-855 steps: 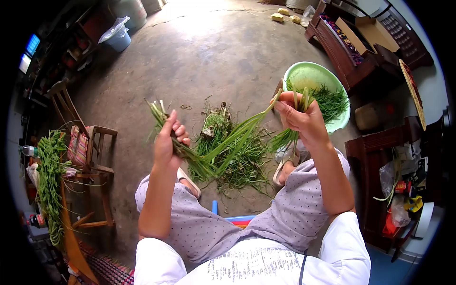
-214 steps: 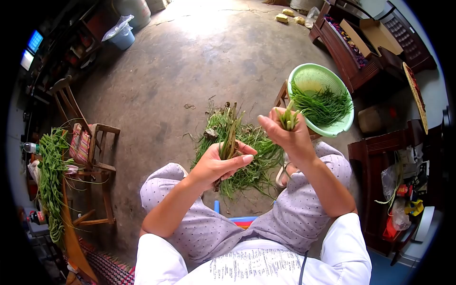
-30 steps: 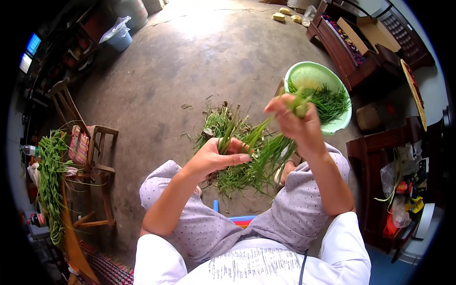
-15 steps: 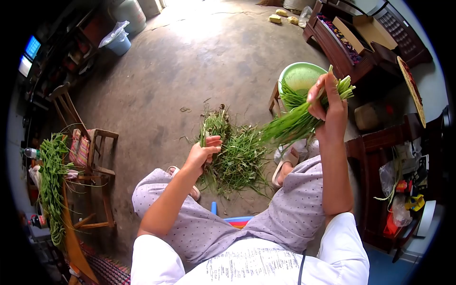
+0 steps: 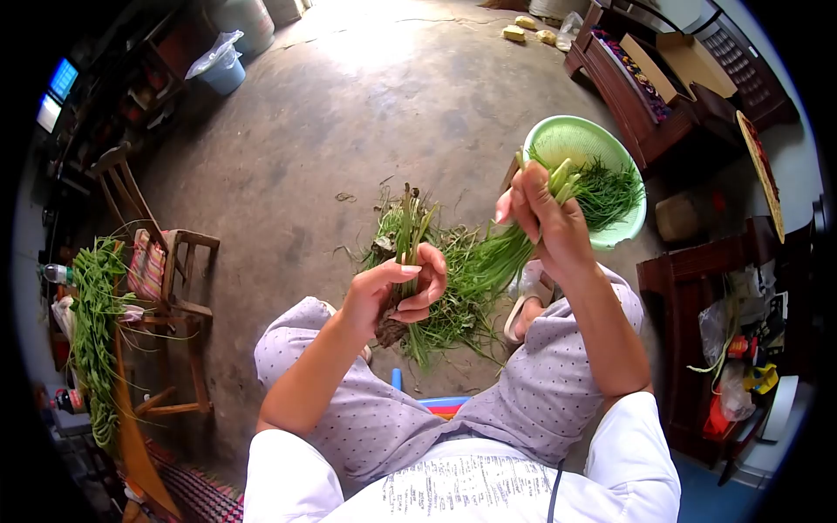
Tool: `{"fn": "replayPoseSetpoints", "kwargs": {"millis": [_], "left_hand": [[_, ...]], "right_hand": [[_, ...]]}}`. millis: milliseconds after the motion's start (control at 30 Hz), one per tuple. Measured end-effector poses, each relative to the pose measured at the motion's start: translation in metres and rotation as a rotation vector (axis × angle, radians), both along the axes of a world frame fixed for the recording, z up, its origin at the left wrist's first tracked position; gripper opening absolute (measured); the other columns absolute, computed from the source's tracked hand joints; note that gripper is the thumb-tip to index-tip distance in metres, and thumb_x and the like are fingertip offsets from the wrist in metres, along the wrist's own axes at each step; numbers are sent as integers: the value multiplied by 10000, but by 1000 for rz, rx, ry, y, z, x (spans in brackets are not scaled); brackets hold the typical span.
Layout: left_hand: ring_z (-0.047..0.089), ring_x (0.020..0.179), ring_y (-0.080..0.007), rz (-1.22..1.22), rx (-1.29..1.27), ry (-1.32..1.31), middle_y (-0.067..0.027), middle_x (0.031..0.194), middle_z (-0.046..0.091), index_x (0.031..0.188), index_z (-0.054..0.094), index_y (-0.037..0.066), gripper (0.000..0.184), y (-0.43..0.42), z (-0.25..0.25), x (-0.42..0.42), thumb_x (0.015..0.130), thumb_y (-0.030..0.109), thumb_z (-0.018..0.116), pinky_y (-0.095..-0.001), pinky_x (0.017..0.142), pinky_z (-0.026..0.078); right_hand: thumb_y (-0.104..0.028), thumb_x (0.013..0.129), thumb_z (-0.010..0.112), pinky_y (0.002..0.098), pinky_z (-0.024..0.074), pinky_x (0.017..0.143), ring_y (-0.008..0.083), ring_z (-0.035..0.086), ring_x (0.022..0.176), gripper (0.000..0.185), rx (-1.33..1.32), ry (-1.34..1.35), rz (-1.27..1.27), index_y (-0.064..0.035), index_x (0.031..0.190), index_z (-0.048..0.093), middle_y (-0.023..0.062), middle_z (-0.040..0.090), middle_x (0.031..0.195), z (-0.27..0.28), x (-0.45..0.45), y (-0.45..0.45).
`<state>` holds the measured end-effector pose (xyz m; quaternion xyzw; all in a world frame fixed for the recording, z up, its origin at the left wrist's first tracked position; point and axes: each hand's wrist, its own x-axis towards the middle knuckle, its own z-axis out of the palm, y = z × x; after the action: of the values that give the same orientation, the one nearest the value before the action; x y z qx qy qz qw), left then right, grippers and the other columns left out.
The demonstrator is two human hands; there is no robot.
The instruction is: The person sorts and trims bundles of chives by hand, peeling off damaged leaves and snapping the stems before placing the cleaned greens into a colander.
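Note:
My right hand [image 5: 551, 212] is closed around a bunch of long thin greens [image 5: 501, 259], chive-like, with pale cut-looking stem ends above the fist and leaves hanging down to the left. My left hand [image 5: 392, 292] curls round a few stalks [image 5: 408, 231] that stand upright with brownish tips; a dark, soil-like clump [image 5: 391, 331] shows under that palm. Below both hands a loose pile of greens and trimmings [image 5: 453, 318] lies on the floor between my feet. A light green basket [image 5: 635, 222] with more fine greens [image 5: 606, 193] inside sits just beyond my right hand.
To the left, leafy stems [image 5: 96, 340] drape over a wooden edge near a wooden chair [image 5: 187, 275]. A blue bucket [image 5: 225, 77] stands at the back left. Dark wooden furniture [image 5: 676, 279] with bags and packets is on the right. Several yellowish lumps [image 5: 513, 33] lie at the far end.
My right hand has moved left and down with its bunch, uncovering the basket. My left hand has moved right and up from the pile and now has stalks in its fingers.

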<state>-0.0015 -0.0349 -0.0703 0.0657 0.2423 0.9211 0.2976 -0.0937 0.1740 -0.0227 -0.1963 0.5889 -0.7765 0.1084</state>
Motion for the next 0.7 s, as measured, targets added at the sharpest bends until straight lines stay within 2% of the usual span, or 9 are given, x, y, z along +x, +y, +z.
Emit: {"fn": "replayPoseSetpoints", "kwargs": {"millis": [33, 100, 167, 200, 367, 433, 500, 567, 700], "left_hand": [[336, 469, -44, 3, 2, 0, -79, 752, 494, 1021, 480, 9, 261, 0, 1, 1, 854, 209, 469, -166, 378, 280], [322, 456, -47, -17, 4, 50, -86, 749, 492, 1012, 476, -3, 289, -1, 4, 2, 860, 243, 464, -169, 369, 275], [318, 450, -46, -39, 4, 78, -85, 744, 491, 1006, 477, -6, 299, -1, 4, 3, 861, 254, 461, -171, 363, 270], [313, 443, -46, -65, 1, 106, -85, 738, 491, 1001, 477, -10, 309, -2, 4, 4, 862, 266, 458, -174, 356, 266], [316, 440, -46, -91, -20, 134, -76, 703, 484, 978, 486, -13, 325, 1, 7, 7, 864, 290, 449, -175, 348, 261], [319, 442, -47, -101, -31, 145, -73, 691, 482, 971, 489, -14, 328, 1, 7, 7, 864, 294, 448, -175, 347, 262], [319, 442, -48, -96, -28, 152, -70, 683, 479, 965, 489, -16, 324, 2, 7, 7, 864, 289, 448, -173, 345, 262], [321, 443, -48, -90, -20, 153, -69, 683, 480, 963, 489, -17, 322, 1, 6, 8, 864, 286, 447, -173, 343, 261], [326, 450, -48, -80, -3, 163, -68, 684, 479, 956, 491, -18, 315, 0, 3, 8, 866, 280, 442, -173, 342, 259]], "right_hand": [[-371, 946, 436, 197, 372, 510, 58, 420, 488, 340, -18, 27, 72, -102, 743, 482, -40, 375, 543, -3, 0, -3], [-363, 934, 475, 188, 370, 487, 48, 400, 472, 322, -33, -91, 86, -106, 740, 475, -58, 332, 537, -2, 8, -9], [-333, 927, 501, 198, 349, 450, 27, 352, 435, 236, 37, -289, 187, -111, 846, 494, -83, 329, 546, 0, 12, -10], [-282, 899, 569, 181, 271, 379, -5, 300, 423, 187, 73, -328, 114, -98, 888, 534, -98, 335, 549, 3, 19, -18], [-218, 881, 602, 178, 241, 373, -4, 314, 412, 178, 117, -440, 275, -65, 971, 592, -95, 404, 550, 8, 26, -24], [-195, 874, 607, 185, 232, 365, -3, 323, 404, 155, 102, -384, 187, -61, 949, 589, -91, 423, 546, 1, 25, -24], [-181, 871, 610, 188, 219, 358, -1, 305, 396, 128, 107, -414, 101, -66, 919, 580, -101, 383, 525, 6, 19, -20], [-178, 850, 637, 189, 259, 382, 11, 321, 395, 114, -11, -317, -55, -75, 869, 592, -86, 392, 523, 9, 8, -10], [-166, 859, 619, 199, 263, 382, 18, 290, 385, 91, -87, -300, -245, -88, 854, 573, -91, 344, 507, 16, -2, 2]]}}
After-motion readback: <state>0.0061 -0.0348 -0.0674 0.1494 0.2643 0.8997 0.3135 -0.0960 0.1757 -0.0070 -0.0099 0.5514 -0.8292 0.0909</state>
